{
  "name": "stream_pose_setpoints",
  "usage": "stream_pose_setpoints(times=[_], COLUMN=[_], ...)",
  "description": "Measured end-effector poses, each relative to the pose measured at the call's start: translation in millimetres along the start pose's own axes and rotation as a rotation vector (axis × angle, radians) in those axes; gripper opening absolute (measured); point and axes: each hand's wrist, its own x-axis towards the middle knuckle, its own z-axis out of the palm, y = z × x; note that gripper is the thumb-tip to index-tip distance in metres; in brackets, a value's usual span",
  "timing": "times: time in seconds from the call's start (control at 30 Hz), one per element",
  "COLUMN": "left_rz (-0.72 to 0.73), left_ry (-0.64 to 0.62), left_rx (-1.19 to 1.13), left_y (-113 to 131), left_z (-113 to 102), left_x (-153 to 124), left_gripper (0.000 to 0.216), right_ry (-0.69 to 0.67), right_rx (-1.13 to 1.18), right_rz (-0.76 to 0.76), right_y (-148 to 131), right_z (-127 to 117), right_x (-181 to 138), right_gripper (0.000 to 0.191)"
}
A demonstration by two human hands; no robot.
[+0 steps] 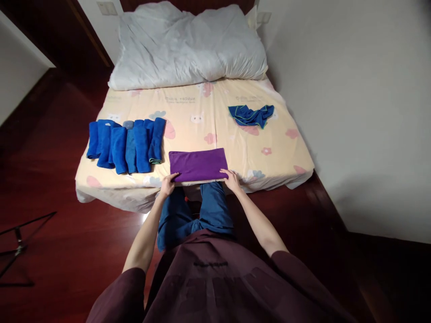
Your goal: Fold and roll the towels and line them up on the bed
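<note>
purple towel (198, 164) | folded flat at bed (276, 148) edge, 6 o'clock | left hand (167, 185), right hand (230, 179) pinch near corners | done: rolled blue towels (126, 144) at 9 | left: crumpled blue towel (251, 115) at 2

A single head-worn camera looks forward and steeply down from a standing person's height, facing the foot of a bed with a pale yellow printed sheet (202, 121) that fills the frame's centre. The wearer's maroon shirt (215, 278) occupies the bottom edge, very near the lens. The crumpled white duvet (188, 45) lies farthest, at the top. Dark red wooden floor (60, 215) spreads lower left; a white wall (353, 112) rises right.
</note>
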Motion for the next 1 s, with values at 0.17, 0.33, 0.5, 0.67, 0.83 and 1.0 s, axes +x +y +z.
stream_pose_setpoints(times=[0.17, 0.33, 0.5, 0.67, 0.83, 1.0], left_rz=[-0.080, -0.097, -0.178, -0.254, -0.292, -0.295], left_ry=[0.010, 0.021, 0.064, 0.125, 0.143, 0.149], left_rx=[-0.128, -0.211, -0.266, -0.254, -0.229, -0.212], left_y=[0.9, 2.5, 4.7, 5.3, 2.0, -1.6], left_z=[-7.1, -10.6, -13.7, -12.1, -10.2, -7.8], left_x=[0.6, -1.0, 2.3, 7.3, 8.6, 7.8], left_gripper=[0.058, 0.049, 0.033, 0.034, 0.034, 0.032], right_ry=[0.033, 0.025, 0.151, 0.245, 0.266, 0.250], right_rx=[0.214, 0.422, 0.445, 0.417, 0.470, 0.466], right_rz=[0.065, 0.139, 0.236, 0.331, 0.387, 0.414], right_y=[10.6, 20.4, 20.5, 16.9, 17.3, 24.6], right_z=[0.8, 5.5, 7.2, 11.0, 14.7, 17.0], right_x=[8.3, 13.1, 14.3, 17.6, 26.6, 35.8], right_gripper=[0.063, 0.051, 0.037, 0.047, 0.053, 0.057])
